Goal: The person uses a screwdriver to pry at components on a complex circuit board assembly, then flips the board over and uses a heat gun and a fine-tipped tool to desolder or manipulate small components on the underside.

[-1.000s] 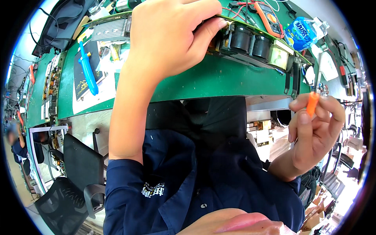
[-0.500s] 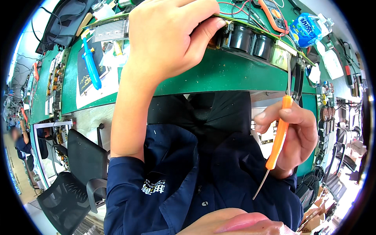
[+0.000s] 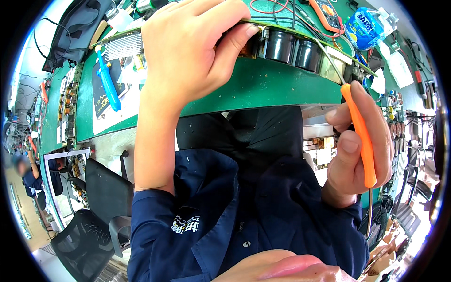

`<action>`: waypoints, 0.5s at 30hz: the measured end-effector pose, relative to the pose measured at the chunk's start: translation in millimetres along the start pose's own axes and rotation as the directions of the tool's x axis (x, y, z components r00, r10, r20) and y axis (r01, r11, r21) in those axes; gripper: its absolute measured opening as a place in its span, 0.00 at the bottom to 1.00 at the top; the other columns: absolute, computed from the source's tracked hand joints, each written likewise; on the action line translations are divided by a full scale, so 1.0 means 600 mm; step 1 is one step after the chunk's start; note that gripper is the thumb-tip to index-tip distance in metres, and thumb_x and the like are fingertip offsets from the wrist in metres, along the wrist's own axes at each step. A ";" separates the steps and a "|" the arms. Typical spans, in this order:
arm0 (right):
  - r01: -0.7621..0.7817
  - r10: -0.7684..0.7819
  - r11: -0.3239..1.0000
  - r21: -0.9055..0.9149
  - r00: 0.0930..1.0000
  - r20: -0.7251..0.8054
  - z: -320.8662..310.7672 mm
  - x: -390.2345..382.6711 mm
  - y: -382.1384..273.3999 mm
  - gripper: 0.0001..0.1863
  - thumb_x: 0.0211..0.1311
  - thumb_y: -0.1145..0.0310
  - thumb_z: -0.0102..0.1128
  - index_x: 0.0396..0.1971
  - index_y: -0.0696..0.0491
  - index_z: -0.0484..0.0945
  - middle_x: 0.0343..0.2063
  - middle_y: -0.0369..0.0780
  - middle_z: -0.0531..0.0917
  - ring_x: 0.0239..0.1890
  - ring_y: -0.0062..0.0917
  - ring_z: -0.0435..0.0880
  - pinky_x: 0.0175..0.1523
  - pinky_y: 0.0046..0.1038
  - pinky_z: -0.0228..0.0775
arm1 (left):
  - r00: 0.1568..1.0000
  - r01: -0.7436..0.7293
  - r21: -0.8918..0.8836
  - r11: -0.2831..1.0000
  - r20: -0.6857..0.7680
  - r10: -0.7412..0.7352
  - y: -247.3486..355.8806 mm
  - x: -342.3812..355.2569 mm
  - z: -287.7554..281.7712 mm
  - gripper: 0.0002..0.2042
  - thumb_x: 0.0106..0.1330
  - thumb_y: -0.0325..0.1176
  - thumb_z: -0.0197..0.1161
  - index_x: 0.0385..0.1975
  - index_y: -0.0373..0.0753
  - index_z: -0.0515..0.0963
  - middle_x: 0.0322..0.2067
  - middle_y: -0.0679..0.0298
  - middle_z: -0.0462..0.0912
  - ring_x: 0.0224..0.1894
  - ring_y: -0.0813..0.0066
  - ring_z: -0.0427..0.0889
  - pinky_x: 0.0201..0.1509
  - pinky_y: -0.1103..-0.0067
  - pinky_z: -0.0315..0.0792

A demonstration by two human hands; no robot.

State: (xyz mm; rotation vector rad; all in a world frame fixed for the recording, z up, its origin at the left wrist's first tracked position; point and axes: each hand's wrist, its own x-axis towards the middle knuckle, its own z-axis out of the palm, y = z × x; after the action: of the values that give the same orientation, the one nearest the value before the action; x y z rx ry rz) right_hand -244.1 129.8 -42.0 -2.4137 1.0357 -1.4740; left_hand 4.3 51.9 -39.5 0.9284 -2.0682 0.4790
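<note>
My left hand [image 3: 192, 56] is closed on the upper edge of a long green circuit board [image 3: 366, 70] with black cylindrical capacitors [image 3: 279, 47], a finned heatsink [image 3: 122, 46] and a pale component near its right end. My fingers partly cover the board's middle. My right hand [image 3: 345, 171], at the right below the board, is closed round an orange screwdriver [image 3: 361, 131] with metal shafts at both ends. The upper shaft slants up and left across the capacitor end of the board; whether its tip touches is unclear. The lower shaft hangs in front of my clothing.
On the green bench [image 3: 253, 89] lie an orange multimeter [image 3: 324, 16] with leads, a blue-labelled bottle [image 3: 364, 30], a blue pump tool [image 3: 108, 84] on a black booklet, and more boards [image 3: 68, 108]. An office chair [image 3: 103, 188] and a co-worker [image 3: 32, 176] are at left.
My right hand has swung in and turned the screwdriver, raising it so its upper shaft now slants over the board. My left hand has shifted slightly left, still gripping the board.
</note>
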 end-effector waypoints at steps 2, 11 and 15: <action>0.089 -0.086 0.994 -0.063 0.995 0.053 -0.008 0.013 0.005 0.24 0.70 0.60 0.59 0.50 0.69 0.79 0.30 0.48 0.85 0.30 0.28 0.83 0.37 0.24 0.76 | 1.000 0.016 -0.003 1.000 0.000 -0.016 0.003 -0.001 -0.001 0.04 0.60 0.32 0.69 0.29 0.40 0.81 0.23 0.65 0.80 0.23 0.67 0.77 0.26 0.76 0.68; 0.250 -0.246 0.960 -0.127 0.968 0.045 0.007 0.024 0.026 0.15 0.59 0.79 0.64 0.47 0.68 0.81 0.32 0.50 0.86 0.30 0.31 0.84 0.37 0.27 0.76 | 0.997 -0.008 -0.113 0.994 -0.083 -0.002 -0.004 0.003 0.003 0.05 0.55 0.31 0.67 0.25 0.40 0.77 0.17 0.63 0.73 0.20 0.60 0.75 0.25 0.70 0.65; 0.299 -0.294 0.932 -0.204 0.954 0.053 0.026 0.016 0.021 0.16 0.59 0.79 0.65 0.47 0.67 0.81 0.33 0.49 0.87 0.31 0.34 0.84 0.39 0.31 0.77 | 0.994 -0.024 -0.118 0.993 -0.106 0.012 -0.005 0.003 0.007 0.05 0.55 0.31 0.67 0.25 0.40 0.77 0.17 0.63 0.73 0.19 0.60 0.74 0.25 0.70 0.65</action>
State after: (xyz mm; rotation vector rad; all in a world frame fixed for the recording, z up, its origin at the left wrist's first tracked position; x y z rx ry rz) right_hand -234.7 110.8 -48.3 -2.8355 0.8926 -1.4845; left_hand 3.7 46.3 -40.7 0.7986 -1.9882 0.4010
